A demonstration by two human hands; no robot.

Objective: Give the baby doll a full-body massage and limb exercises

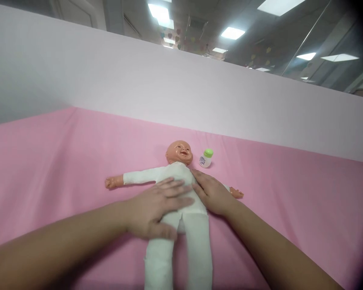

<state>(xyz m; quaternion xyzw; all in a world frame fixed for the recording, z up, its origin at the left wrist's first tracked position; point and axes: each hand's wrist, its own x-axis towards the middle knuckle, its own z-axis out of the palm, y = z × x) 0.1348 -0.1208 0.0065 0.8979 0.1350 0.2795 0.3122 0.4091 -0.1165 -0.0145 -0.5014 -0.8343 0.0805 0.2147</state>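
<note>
A baby doll (196,237) with a hard plastic head and a white cloth body lies on its back, arms stretched out to the sides. My left hand (157,209) is over the left side of its belly and hip, fingers spread and somewhat blurred. On the right side of the doll's chest rests my right hand (213,193), fingers extended toward its shoulder, covering most of the doll's arm on that side. Neither hand grips anything. Beside the doll's head stands a small clear bottle (205,159) with a green cap.
Pink cloth (78,161) covers the surface under the doll, with some folds. A white wall (181,88) runs along the back and left. Above it, glass or a mirror shows ceiling lights (232,33).
</note>
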